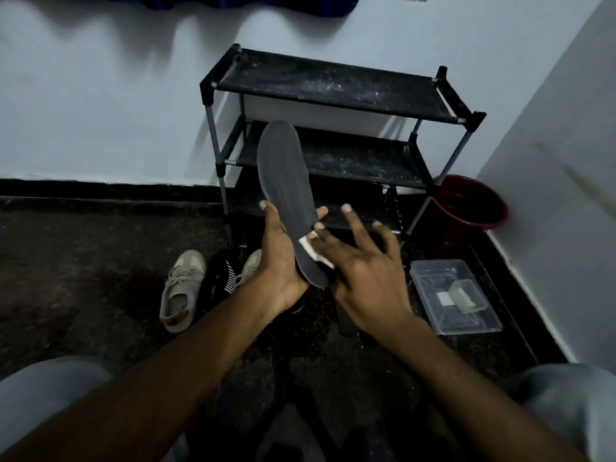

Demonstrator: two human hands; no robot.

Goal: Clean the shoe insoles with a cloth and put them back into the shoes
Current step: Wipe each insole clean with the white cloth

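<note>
- A pale sneaker (pixel 180 288) lies on the dark floor (pixel 83 261), left of the hands, toe toward the wall.
- Just right of it sits a black shoe with white stripes (pixel 221 278), then a second pale sneaker (pixel 250 263), mostly hidden behind the left wrist.
- The left hand (pixel 280 261) grips the dark grey insole (pixel 286 188) near its heel end, thumb on the left edge and fingertips curled round the right edge; the insole tilts up toward the black shoe rack (pixel 333 128).
- The right hand (pixel 363 268) presses a white cloth (pixel 311 250) against the insole's lower part, fingers spread and partly blurred.
- A clear plastic box (pixel 453 295) rests on the floor near the right wall.
- A red bucket (pixel 473 208) stands in the corner beside the rack.
</note>
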